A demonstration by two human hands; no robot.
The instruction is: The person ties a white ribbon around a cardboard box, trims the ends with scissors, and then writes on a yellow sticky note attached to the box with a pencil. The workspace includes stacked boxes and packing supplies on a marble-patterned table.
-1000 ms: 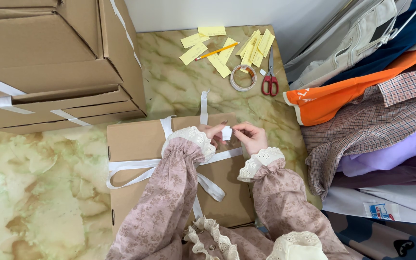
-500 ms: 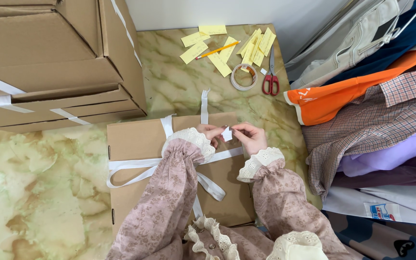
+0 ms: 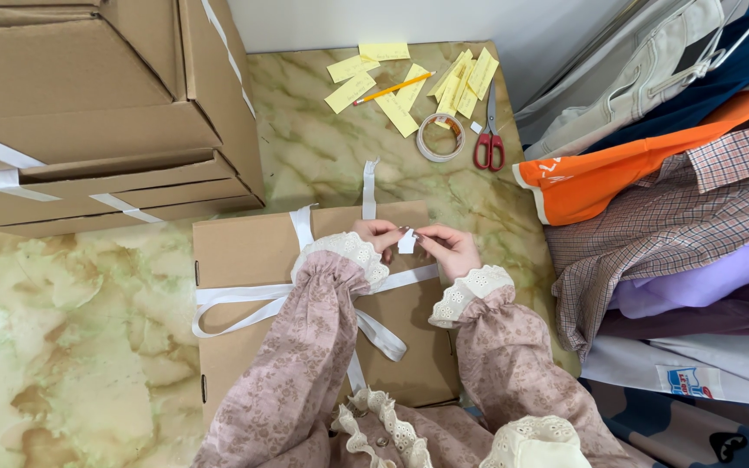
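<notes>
A flat brown cardboard box [image 3: 244, 251] lies on the marbled floor, with white ribbon [image 3: 244, 299] wound around it. My left hand [image 3: 377, 234] and my right hand [image 3: 446, 247] meet over the box's far right part. Both pinch a small white piece of ribbon or tape [image 3: 407, 242] between their fingertips. One ribbon end [image 3: 369, 186] sticks out past the box's far edge. Loose ribbon loops lie across the box under my left sleeve.
Stacked cardboard boxes [image 3: 88, 113] bound with white ribbon stand at the far left. Yellow paper slips [image 3: 396, 87], a pencil [image 3: 392, 88], a tape roll [image 3: 440, 137] and red-handled scissors [image 3: 489, 139] lie beyond the box. A pile of folded clothes [image 3: 678, 208] fills the right side.
Both hands stay at the same spot on the box; the small white piece between the fingers has shifted only slightly.
</notes>
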